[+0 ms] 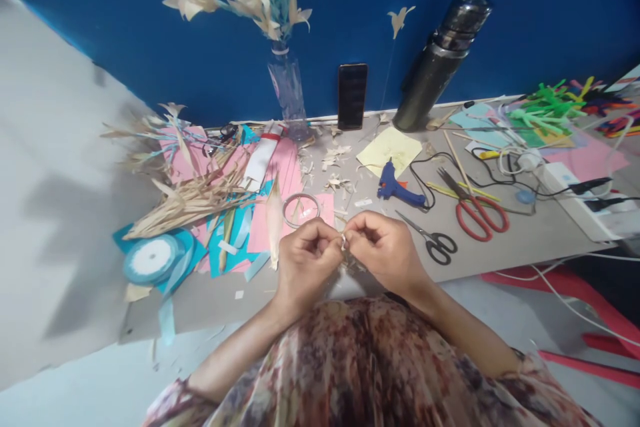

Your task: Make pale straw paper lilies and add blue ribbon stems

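My left hand (306, 253) and my right hand (381, 247) are held together just above the near edge of the grey table (525, 240). Both are closed in a pinch on a small pale piece (344, 240) between the fingertips; I cannot make out what it is. A clear tape roll (301, 209) lies on pink paper (285, 180) right behind my hands. A long dried husk leaf (274, 220) lies to the left of my left hand.
A pile of dried husk strips (195, 197), a light blue ribbon roll (150, 259), a blue glue gun (395, 188), black scissors (433, 240) and red scissors (477, 210) lie around. At the back stand a vase of husk flowers (287, 87), a phone (352, 96) and a dark flask (440, 63).
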Motion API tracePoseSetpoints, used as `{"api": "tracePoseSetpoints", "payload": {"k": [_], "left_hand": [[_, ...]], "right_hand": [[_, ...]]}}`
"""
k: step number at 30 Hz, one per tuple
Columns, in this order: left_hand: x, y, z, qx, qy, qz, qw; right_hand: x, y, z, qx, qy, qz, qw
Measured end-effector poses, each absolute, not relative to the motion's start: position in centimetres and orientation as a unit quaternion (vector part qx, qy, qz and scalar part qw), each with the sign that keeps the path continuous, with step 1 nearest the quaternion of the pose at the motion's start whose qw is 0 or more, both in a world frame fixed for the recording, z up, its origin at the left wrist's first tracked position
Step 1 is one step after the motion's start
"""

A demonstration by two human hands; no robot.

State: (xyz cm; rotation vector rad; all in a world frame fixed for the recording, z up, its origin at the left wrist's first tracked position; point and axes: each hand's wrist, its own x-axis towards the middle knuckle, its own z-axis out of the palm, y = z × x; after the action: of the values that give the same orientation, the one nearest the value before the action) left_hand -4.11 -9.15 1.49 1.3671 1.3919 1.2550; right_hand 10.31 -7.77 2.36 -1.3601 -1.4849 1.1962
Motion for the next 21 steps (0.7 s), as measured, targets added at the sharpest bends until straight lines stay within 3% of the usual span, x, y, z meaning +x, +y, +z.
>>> {"api": "tracePoseSetpoints", "payload": {"k": [5, 11, 14, 17, 21], "left_hand": [[-4.21, -8.99, 1.63, 0.525, 0.534, 0.5, 0.436], [-4.38, -9.4, 1.58, 0.658, 0.535, 0.487, 0.207], [-4.35, -9.51, 1.28, 0.701, 0.511, 0.477, 0.143], [-4.25, -9.55, 1.17, 0.692, 0.509, 0.486, 0.162], [-4.12, -9.44, 1.39, 0.622, 0.527, 0.507, 0.281]], "right_hand": [[10.47, -7.74, 2.41, -0.521, -0.56, 0.509, 0.394], [11.11, -8.05, 2.62, -0.502, -0.659, 0.426, 0.364], [10.91, -8.16, 2.61, -0.507, -0.685, 0.362, 0.378], [10.59, -8.24, 2.37, -0.523, -0.668, 0.355, 0.394], [10.39, -8.33, 2.14, -0.537, -0.619, 0.421, 0.389]]}}
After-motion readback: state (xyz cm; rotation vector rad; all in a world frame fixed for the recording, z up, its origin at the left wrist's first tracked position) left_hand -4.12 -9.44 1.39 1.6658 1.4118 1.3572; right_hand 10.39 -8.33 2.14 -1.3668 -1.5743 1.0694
